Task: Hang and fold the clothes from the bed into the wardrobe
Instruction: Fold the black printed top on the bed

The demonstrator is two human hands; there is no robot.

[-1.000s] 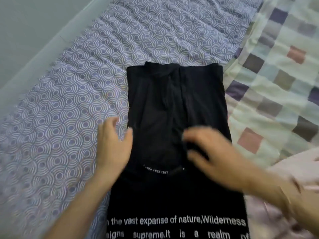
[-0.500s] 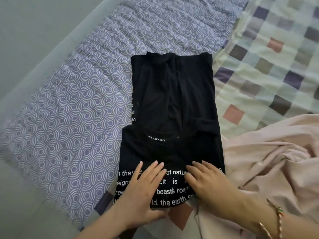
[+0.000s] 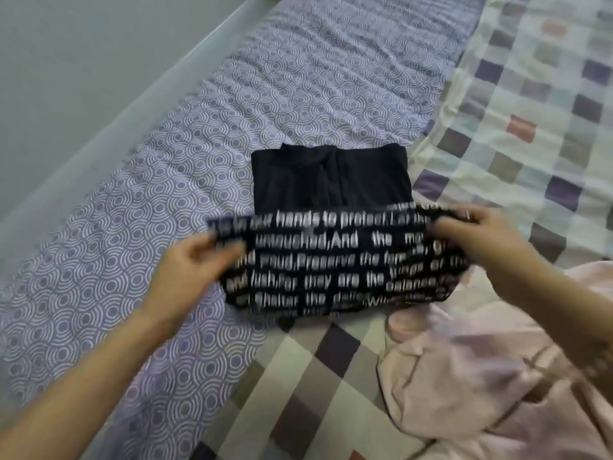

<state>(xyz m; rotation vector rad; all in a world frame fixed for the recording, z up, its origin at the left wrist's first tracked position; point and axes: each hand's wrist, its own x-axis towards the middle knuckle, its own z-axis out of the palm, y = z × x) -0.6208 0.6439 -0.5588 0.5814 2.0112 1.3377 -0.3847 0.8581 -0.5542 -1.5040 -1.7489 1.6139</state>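
The black shirt [image 3: 331, 260] is pinched at both side edges of its printed near half by the left hand [image 3: 199, 267] and right hand [image 3: 471, 234]. That half is held taut, apparently to be laid squarely over the plain far half, which lies flat on the bed [image 3: 116, 244].

Purple swirl-print bed [image 3: 99, 277], checkered quilt [image 3: 530, 111] down the right, black text tee [image 3: 331, 180] and pink garment [image 3: 481, 376] on top

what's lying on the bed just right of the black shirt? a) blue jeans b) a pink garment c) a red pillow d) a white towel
b: a crumpled pink garment lies on the checked blanket just right of the black shirt.
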